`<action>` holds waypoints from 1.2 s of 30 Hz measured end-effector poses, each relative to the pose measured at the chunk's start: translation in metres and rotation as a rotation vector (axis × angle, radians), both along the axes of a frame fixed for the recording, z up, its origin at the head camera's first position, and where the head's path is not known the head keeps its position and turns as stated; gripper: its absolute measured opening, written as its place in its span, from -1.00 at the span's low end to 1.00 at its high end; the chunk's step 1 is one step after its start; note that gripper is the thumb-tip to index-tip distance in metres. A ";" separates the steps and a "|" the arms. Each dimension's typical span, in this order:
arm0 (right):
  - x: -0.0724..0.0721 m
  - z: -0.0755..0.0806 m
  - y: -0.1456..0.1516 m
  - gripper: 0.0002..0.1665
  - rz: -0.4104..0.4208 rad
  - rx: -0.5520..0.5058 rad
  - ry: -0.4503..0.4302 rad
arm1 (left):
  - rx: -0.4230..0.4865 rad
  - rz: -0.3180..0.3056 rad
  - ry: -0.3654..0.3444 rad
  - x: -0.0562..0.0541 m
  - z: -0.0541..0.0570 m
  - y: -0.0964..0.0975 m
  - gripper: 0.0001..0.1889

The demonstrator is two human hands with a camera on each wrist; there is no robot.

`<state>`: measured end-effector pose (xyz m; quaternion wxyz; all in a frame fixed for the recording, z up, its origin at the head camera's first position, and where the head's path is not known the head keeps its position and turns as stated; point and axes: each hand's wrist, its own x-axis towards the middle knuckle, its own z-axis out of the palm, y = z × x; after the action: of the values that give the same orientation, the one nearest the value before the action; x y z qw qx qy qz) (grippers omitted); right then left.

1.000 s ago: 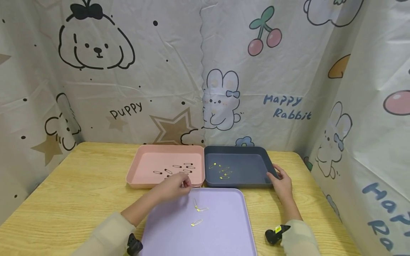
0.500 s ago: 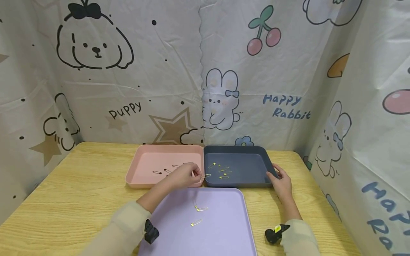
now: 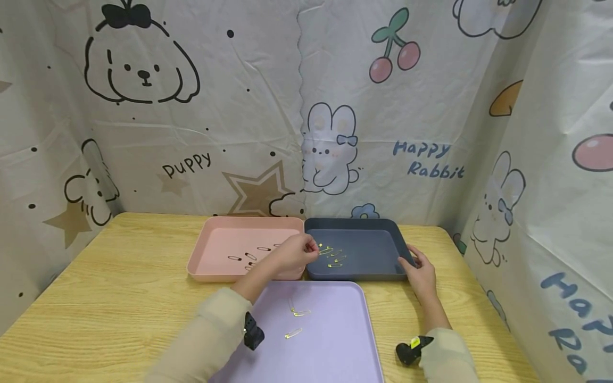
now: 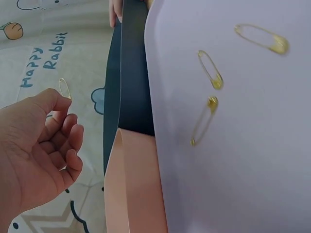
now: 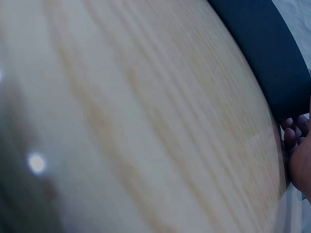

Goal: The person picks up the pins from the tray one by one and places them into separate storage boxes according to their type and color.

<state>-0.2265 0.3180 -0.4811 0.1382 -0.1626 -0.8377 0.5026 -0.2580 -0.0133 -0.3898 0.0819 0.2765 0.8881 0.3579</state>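
Note:
Between thumb and forefinger my left hand (image 3: pixel 294 252) pinches a gold safety pin (image 4: pixel 64 88), held over the left part of the dark blue tray (image 3: pixel 375 252). Several gold safety pins lie in that tray, just beyond the fingertips. My right hand (image 3: pixel 421 274) grips the tray's right side, thumb over the rim and fingers along the outer wall. On the lilac tray (image 3: pixel 330 351) in front rest 3 more gold safety pins (image 4: pixel 260 38). Black safety pins (image 3: pixel 234 258) lie in the pink tray (image 3: pixel 210 250), partly hidden behind my left forearm.
The pink and dark blue trays stand side by side at the back of the wooden table (image 3: pixel 119 287), with the lilac tray against their front. A printed curtain (image 3: pixel 258 122) hangs behind and at both sides.
My left hand has moved right and away from me, from the lilac tray's far edge to over the dark blue tray, carrying the gold safety pin. My right hand has stayed in place.

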 end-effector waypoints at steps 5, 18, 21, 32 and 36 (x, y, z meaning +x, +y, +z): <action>0.001 -0.001 0.001 -0.37 0.002 -0.003 -0.004 | 0.016 -0.011 0.011 -0.005 0.001 0.012 -0.92; 0.001 0.000 0.002 -0.39 -0.009 0.000 0.000 | 0.035 0.031 -0.036 -0.017 -0.003 0.037 -0.91; 0.001 0.000 0.001 -0.39 -0.010 -0.002 0.002 | 0.067 0.030 -0.053 -0.018 -0.006 0.042 -0.90; -0.001 0.000 0.000 -0.39 -0.007 -0.019 -0.008 | 0.146 0.038 -0.105 -0.021 -0.018 0.062 -0.86; -0.002 0.001 0.000 -0.39 -0.010 -0.016 -0.013 | 0.166 0.060 -0.108 -0.021 -0.023 0.071 -0.89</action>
<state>-0.2280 0.3184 -0.4799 0.1339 -0.1710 -0.8339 0.5075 -0.2788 0.0578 -0.4131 0.0960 0.2360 0.8575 0.4471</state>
